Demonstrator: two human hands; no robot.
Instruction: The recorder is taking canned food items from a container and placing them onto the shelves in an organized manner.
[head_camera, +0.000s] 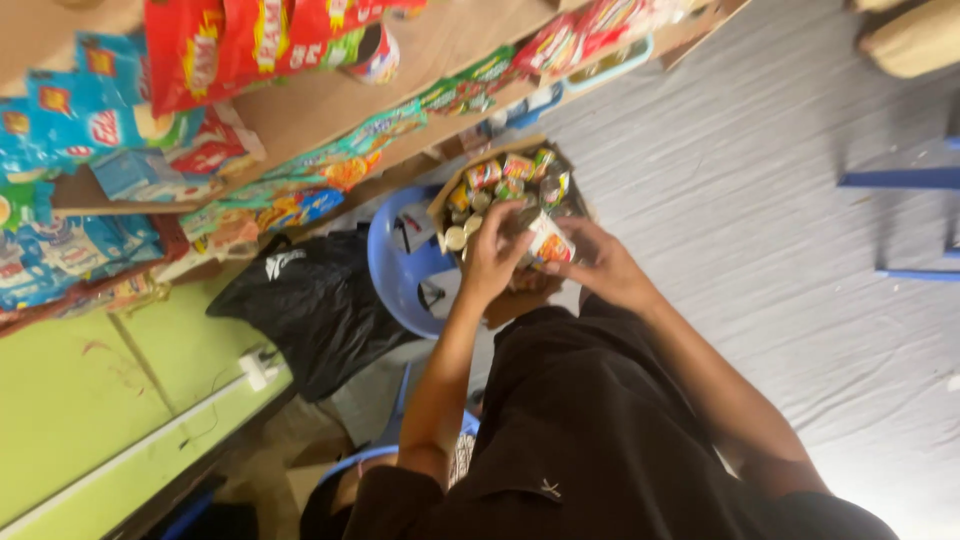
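A: Head view. What's held?
B: Small white-and-orange packet (551, 243), pinched between left hand (495, 255) and right hand (600, 265), above brown cardboard box of packets (490, 165).
A: Room?
B: Wooden shelves (330, 100) close left; grey floor (760, 200) open right.

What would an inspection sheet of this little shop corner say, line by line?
Surface: cardboard box resting on a blue plastic stool, over a grey floor.
Job's things: small white and orange packet held over the box; box filled with small colourful tins and packets.
Clutter: black plastic bag beside the stool.
Hands: left hand and right hand both grip the packet.
Cables: thin wire running from a white wall plug on the green wall.
Surroundings: wooden shelves stocked with red, blue and green snack packs; blue furniture legs at the far side.
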